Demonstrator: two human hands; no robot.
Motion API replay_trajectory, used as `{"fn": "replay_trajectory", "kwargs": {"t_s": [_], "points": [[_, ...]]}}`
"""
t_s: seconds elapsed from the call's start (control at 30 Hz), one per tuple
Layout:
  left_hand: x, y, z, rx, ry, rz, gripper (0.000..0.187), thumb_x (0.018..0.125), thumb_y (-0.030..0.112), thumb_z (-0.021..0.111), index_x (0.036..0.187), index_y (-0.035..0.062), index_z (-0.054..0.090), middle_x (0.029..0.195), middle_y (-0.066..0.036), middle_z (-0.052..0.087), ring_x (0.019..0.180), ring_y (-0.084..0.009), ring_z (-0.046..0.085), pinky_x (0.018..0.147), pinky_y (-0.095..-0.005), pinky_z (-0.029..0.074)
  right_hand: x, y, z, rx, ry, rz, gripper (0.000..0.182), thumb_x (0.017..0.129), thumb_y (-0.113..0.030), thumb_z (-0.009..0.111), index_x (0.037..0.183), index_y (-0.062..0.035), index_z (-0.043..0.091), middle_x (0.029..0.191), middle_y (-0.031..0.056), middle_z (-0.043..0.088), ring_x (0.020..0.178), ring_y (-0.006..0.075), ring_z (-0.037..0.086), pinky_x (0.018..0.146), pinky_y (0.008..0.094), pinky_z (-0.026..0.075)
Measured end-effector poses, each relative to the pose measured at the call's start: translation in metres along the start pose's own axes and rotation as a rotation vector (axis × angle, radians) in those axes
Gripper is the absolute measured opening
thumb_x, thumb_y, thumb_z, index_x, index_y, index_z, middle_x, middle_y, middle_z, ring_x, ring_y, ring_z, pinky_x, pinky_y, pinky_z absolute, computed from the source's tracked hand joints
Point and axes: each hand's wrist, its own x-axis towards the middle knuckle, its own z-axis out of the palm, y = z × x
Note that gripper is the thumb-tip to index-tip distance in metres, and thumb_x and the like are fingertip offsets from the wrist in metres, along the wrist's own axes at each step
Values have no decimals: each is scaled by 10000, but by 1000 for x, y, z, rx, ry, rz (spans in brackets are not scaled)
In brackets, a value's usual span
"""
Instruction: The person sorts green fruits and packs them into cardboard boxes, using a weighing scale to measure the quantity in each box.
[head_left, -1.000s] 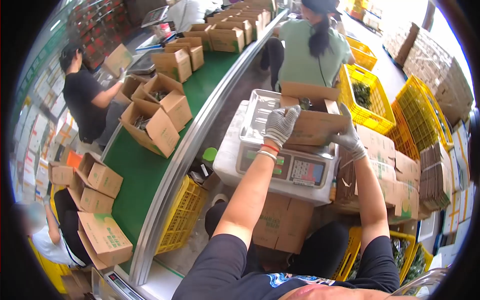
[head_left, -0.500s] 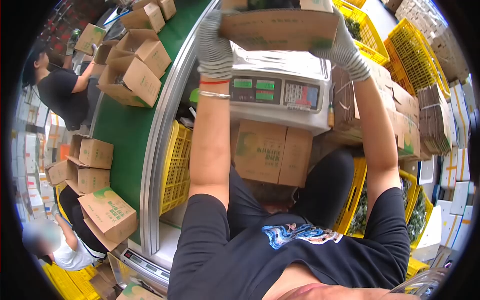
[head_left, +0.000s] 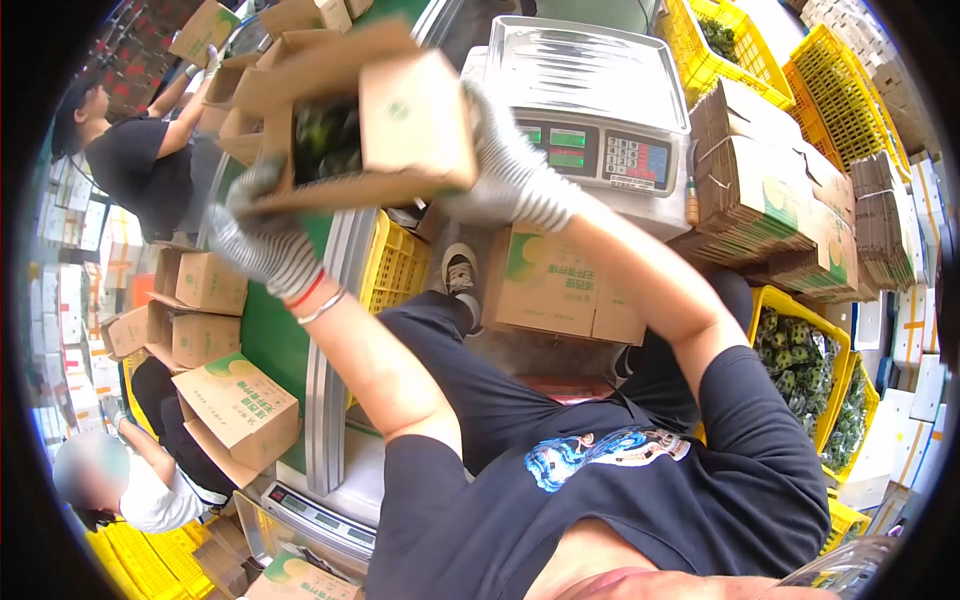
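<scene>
Between my gloved hands is an open cardboard box [head_left: 415, 115], tilted, its flaps up. Dark green produce [head_left: 328, 138] shows through its opening, blurred. My left hand [head_left: 258, 215], in a striped glove, grips the box's lower left edge over the green conveyor belt. On the box's right side, my right hand [head_left: 500, 165] is pressed against it; some of its fingers are behind the cardboard. A digital weighing scale [head_left: 575, 60] with lit green displays stands to the right of the box, its metal pan bare.
Open boxes [head_left: 205, 282] line the conveyor belt [head_left: 262, 335]. Two people work across it on the left. Flattened cartons [head_left: 750, 180] are stacked on the right, near yellow crates [head_left: 725, 65] of bagged green produce. A closed box [head_left: 550, 285] lies below the scale.
My hands have carried the box from above the scale leftward to the belt's edge, turning it so its opening shows. The scale's pan is now uncovered.
</scene>
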Motion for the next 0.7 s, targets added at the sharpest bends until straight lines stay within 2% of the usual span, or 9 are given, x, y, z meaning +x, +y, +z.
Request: {"fn": "replay_trajectory", "kwargs": {"t_s": [0.03, 0.07, 0.17, 0.3, 0.33, 0.4, 0.53, 0.67, 0.7], "points": [[-5, 7, -9, -43, 92, -77, 617, 879, 472, 403, 888, -102, 629, 945, -253, 642, 947, -360, 593, 946, -474, 410, -6, 20, 10, -159, 33, -33, 1031, 529, -157, 831, 1353, -38, 223, 1188, 167, 516, 1128, 260, 490, 1018, 377, 380], [-10, 13, -17, -83, 186, -157, 601, 877, 469, 414, 855, -90, 633, 910, -243, 647, 916, -350, 598, 929, -461, 417, -22, 37, 22, -883, 97, -268, 1060, 503, -151, 829, 1359, -36, 215, 1238, 179, 473, 1157, 284, 466, 1029, 385, 364], [-19, 17, -36, 172, 235, -118, 575, 871, 466, 424, 801, -67, 628, 865, -219, 646, 875, -320, 599, 906, -435, 427, -26, 85, 30, -855, 149, -119, 1151, 463, -143, 831, 1390, -57, 154, 1286, 185, 398, 1216, 289, 406, 1052, 385, 341], [-14, -3, -46, 63, 149, -118, 544, 882, 421, 415, 804, -80, 613, 841, -209, 640, 876, -321, 594, 920, -439, 421, -17, 90, 11, -871, 106, -241, 1211, 442, -157, 851, 1400, -66, 116, 1309, 184, 374, 1223, 277, 397, 1054, 381, 343], [-12, -6, -32, 29, 92, -80, 495, 890, 369, 414, 811, -77, 614, 844, -204, 641, 878, -319, 593, 925, -447, 419, -19, 83, 8, -714, 120, -288, 1121, 479, -197, 855, 1388, -39, 219, 1273, 171, 438, 1185, 263, 448, 1029, 389, 380], [-7, -10, 13, -82, 39, -129, 421, 900, 295, 419, 836, -67, 624, 866, -193, 643, 900, -298, 596, 927, -445, 420, -18, 55, -12, -684, 127, -322, 1065, 491, -220, 851, 1364, -47, 266, 1257, 164, 463, 1159, 261, 473, 997, 381, 402], [4, -49, 120, 298, -169, 233, 340, 926, 254, 448, 912, -17, 653, 952, -124, 653, 956, -219, 594, 907, -359, 429, -10, -42, -101, -1059, 235, -352, 957, 516, -266, 844, 1317, -64, 359, 1223, 151, 514, 1107, 258, 522, 933, 365, 445], [9, -87, 216, -55, -360, -11, 284, 947, 250, 489, 968, 25, 661, 971, -72, 656, 948, -175, 588, 855, -289, 447, -7, -113, -214, -1544, 304, -263, 855, 541, -311, 836, 1270, -81, 453, 1190, 139, 565, 1055, 254, 572, 869, 349, 489], [6, -99, 231, -7, -380, 7, 258, 944, 228, 499, 971, 29, 661, 967, -61, 655, 934, -163, 588, 849, -288, 449, -10, -117, -237, -1655, 291, -262, 830, 547, -323, 834, 1258, -85, 476, 1181, 136, 578, 1042, 253, 584, 853, 345, 500]]}}
